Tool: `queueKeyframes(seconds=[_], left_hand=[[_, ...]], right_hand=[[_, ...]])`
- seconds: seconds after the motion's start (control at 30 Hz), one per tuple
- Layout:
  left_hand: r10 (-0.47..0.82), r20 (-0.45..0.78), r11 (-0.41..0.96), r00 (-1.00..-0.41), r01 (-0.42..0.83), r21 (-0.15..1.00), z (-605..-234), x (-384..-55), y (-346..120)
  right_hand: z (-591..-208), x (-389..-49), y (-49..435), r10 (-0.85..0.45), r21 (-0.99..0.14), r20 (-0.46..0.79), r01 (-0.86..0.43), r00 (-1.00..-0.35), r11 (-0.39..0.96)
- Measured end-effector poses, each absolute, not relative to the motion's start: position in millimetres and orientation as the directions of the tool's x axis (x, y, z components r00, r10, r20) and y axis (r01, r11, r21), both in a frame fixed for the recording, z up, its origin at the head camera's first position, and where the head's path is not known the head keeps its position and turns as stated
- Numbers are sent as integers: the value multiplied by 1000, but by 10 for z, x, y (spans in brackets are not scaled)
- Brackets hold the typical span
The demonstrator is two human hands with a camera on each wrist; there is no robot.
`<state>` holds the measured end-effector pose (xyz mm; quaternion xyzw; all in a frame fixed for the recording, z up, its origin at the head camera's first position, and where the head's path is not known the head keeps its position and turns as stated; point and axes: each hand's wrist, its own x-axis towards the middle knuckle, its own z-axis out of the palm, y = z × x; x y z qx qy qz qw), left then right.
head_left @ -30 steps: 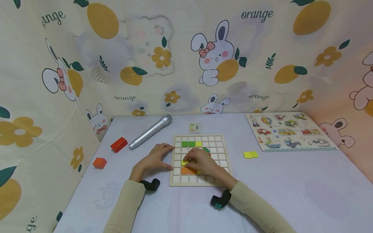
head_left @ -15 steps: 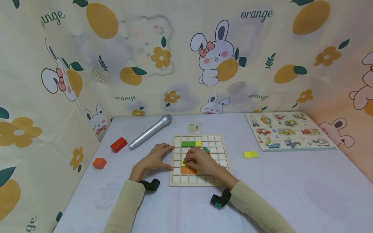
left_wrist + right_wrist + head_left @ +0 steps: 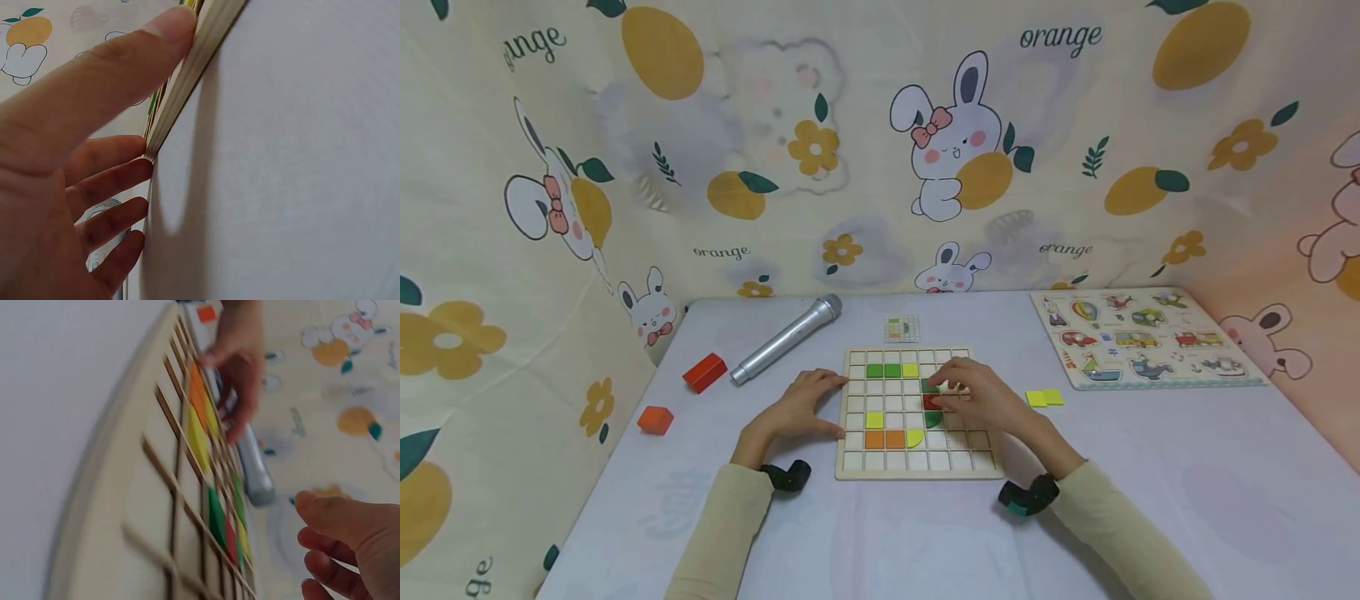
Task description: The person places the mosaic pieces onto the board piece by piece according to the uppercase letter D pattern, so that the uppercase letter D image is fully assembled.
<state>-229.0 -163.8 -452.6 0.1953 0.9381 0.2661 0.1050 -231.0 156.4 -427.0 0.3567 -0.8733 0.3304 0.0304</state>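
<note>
A wooden grid board [image 3: 853, 461] lies on the table with coloured tiles in some cells. My left hand [image 3: 800, 408] touches its left edge, thumb and fingertips spread along the side; the left wrist view shows the thumb [image 3: 106, 81] on the rim. Over the board's right part hovers my right hand [image 3: 988, 398], near a red tile [image 3: 929, 402] and a rounded green tile [image 3: 933, 419]. In the right wrist view this hand [image 3: 350, 531] has nothing between thumb and fingers. A yellow square tile [image 3: 874, 420] sits above two orange tiles [image 3: 884, 439] and a rounded yellow tile [image 3: 914, 438].
Behind the board lies a small pattern card [image 3: 902, 328]. A silver microphone [image 3: 786, 340], a red block [image 3: 705, 373] and an orange block [image 3: 656, 420] are on the left. Two yellow tiles [image 3: 1044, 398] and a picture puzzle board [image 3: 1150, 340] lie to the right.
My right hand has left the yellow square tile, which now lies in its cell, and has moved right to the red and green tiles. My left hand stays at the board's edge.
</note>
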Motion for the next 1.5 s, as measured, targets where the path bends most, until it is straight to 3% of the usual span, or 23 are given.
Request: queueKeyframes(seconds=[0.17,0.43,0.53,0.67,0.8,1.23,1.5], left_hand=[[419,-101,776,-902,298,556,-4522,-2284,-1646],[414,-105,779,-904,292,555,-4533,-2283,-1658],[422,-102,777,-901,302,552,-4533,-2277,-1666],[433,-92,771,-897,315,553,-4540,-2274,-1675],[429,-96,769,-898,308,559,-4539,-2277,-1668],[426,-100,771,-899,304,559,-4536,-2290,-1655],[427,-102,773,-898,304,557,-4527,-2292,-1648]], right_hand=[[-4194,-2265,1923,-551,-526,314,-624,-773,577],[-4284,-2273,2481,-505,-432,416,-653,-756,622],[-4330,-2277,2639,-486,-437,392,-623,-781,649],[-4343,-2268,2772,-472,-470,272,-543,-839,695],[-4378,-2282,2844,-474,-474,169,-493,-864,730],[-4469,-2352,2851,-469,-411,151,-487,-870,771],[-4369,-2384,2558,-465,-479,276,-539,-842,693]])
